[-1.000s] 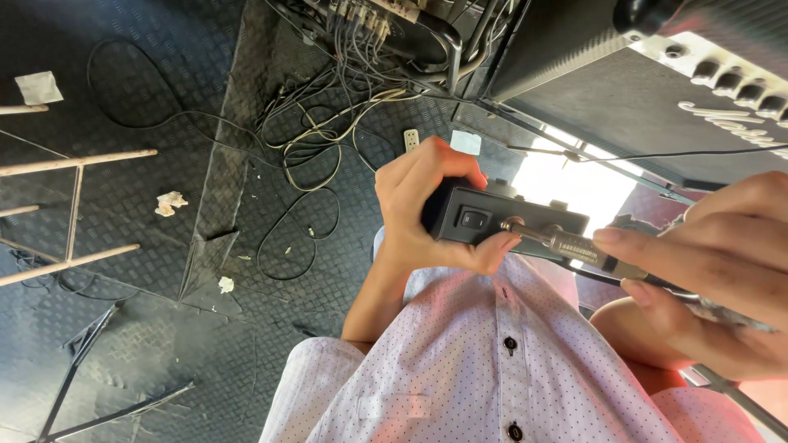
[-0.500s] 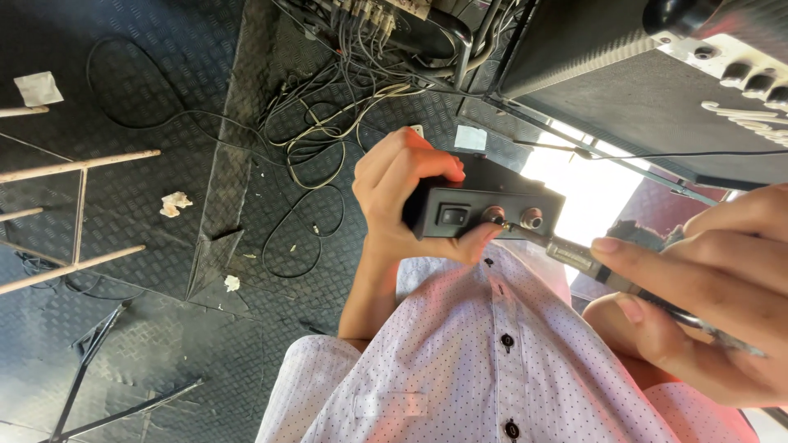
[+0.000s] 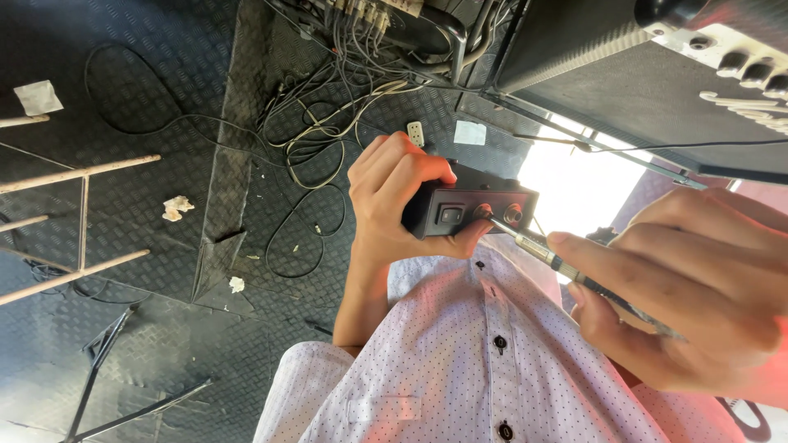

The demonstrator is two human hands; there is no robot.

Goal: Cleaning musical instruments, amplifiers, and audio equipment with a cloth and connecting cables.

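Two hands work at the centre: our left hand [image 3: 394,205] keeps a closed grip around a small black box [image 3: 468,209], thumb beneath it, above our dotted white shirt [image 3: 476,369]. Our right hand [image 3: 698,295], near right, pinches a metal jack plug [image 3: 533,244] whose tip meets a socket on the box's face. Tangled cables [image 3: 328,139] lie on the black floor mat [image 3: 148,49] beyond; a black amplifier [image 3: 657,74] stands far right.

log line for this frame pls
left hand: grips small black box | right hand: holds cable plug, tip at box socket | backdrop: amplifier, loose cables on floor
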